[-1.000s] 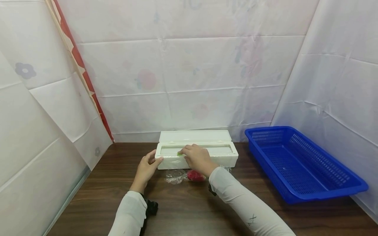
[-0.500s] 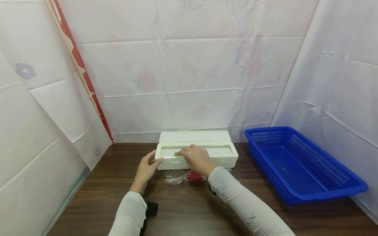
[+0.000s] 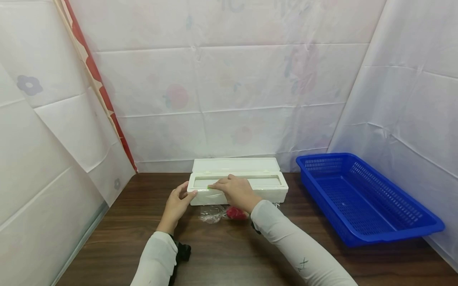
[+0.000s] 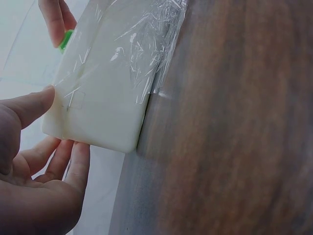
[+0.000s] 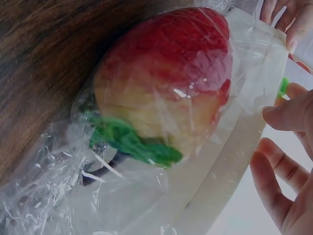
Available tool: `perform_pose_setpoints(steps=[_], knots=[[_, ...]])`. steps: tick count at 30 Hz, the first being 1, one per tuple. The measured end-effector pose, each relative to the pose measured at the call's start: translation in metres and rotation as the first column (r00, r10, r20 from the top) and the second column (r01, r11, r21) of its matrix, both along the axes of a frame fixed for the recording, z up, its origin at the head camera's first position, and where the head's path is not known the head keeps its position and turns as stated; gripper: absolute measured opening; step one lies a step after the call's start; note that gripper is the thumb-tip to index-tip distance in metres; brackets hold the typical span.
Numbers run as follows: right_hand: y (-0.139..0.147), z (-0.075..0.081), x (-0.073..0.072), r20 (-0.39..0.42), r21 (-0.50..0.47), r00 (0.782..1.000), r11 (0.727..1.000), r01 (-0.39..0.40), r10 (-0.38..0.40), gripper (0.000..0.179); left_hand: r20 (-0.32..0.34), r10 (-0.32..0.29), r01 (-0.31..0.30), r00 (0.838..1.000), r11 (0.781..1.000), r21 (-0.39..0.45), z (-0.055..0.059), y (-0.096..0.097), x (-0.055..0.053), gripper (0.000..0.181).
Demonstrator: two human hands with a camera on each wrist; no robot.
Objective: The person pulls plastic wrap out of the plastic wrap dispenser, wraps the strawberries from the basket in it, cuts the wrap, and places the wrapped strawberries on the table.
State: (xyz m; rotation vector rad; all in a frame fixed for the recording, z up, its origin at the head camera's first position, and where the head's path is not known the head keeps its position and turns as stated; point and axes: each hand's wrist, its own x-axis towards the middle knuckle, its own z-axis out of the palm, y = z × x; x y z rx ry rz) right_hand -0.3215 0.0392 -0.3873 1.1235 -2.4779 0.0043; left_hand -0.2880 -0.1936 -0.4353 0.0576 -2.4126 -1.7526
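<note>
While the left hand (image 3: 177, 205) gripped the left end of the box (image 3: 264, 195) near the counter's (image 3: 222, 250) far edge, its thumb at the front corner, the right hand's (image 3: 240, 193) fingers pinched the green tab (image 4: 66, 41) along the box's front rim. The film-wrapped fruit (image 3: 236, 213) lay just before the box; the basket (image 3: 361, 202) stood near the counter's right edge.

A rectangular blue plastic basket (image 3: 361, 198) sits right of the right grip (image 3: 240, 192); a creased white printed sheet (image 3: 222, 79) hangs beyond.

box (image 3: 270, 195) on table (image 3: 222, 254) | fruit (image 3: 235, 213) before box | basket (image 3: 352, 198) right | sheet (image 3: 214, 79) behind
</note>
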Motion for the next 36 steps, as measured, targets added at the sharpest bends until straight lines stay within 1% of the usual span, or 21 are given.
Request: perform_pose_setpoints(steps=[3,7,13,15,18,20,22,25,27,31,36], knots=[[0.0,0.001,0.0,-0.005,-0.012,1.0,1.0,-0.009,0.009,0.05,0.002,0.005,-0.005,1.0,1.0,0.001,0.0,0.0,0.0,0.066],[0.0,0.002,0.0,0.005,-0.069,1.0,0.998,-0.01,0.01,0.041,0.001,0.007,-0.007,1.0,1.0,-0.008,-0.001,0.001,0.0,0.066],[0.001,0.009,-0.002,0.083,-0.177,0.996,0.984,0.027,-0.012,0.031,0.006,0.005,-0.005,1.0,1.0,-0.008,-0.002,0.003,0.0,0.066],[-0.001,0.012,-0.003,0.1,-0.225,0.995,0.974,0.023,0.0,0.028,0.002,0.003,-0.003,1.0,1.0,-0.004,-0.001,0.002,0.0,0.065],[-0.005,0.014,-0.004,0.13,-0.308,0.99,0.951,-0.009,0.051,0.023,-0.004,0.0,0.0,1.0,1.0,-0.004,-0.001,0.001,0.0,0.065],[-0.009,0.013,-0.003,0.167,-0.359,0.982,0.933,-0.025,0.091,0.019,-0.002,-0.002,0.002,1.0,1.0,0.002,-0.001,0.0,0.0,0.065],[-0.015,0.012,-0.002,0.205,-0.385,0.973,0.923,-0.023,0.11,0.016,-0.001,-0.004,0.004,1.0,1.0,-0.001,-0.001,0.0,0.0,0.066],[-0.022,0.009,0.001,0.241,-0.384,0.966,0.923,0.007,0.093,0.012,-0.003,-0.007,0.007,1.0,1.0,-0.006,-0.001,0.0,-0.001,0.066],[-0.026,0.006,0.002,0.247,-0.376,0.967,0.926,0.033,0.066,0.011,-0.004,-0.006,0.006,1.0,1.0,-0.007,-0.002,0.0,-0.001,0.066],[-0.029,0.002,0.002,0.239,-0.37,0.971,0.927,0.064,0.029,0.015,-0.003,-0.008,0.008,1.0,1.0,-0.001,-0.002,0.001,-0.001,0.065],[-0.031,0.002,0.002,0.219,-0.359,0.976,0.931,0.064,0.017,0.014,-0.004,-0.006,0.006,1.0,1.0,0.001,-0.001,0.0,-0.001,0.065]])
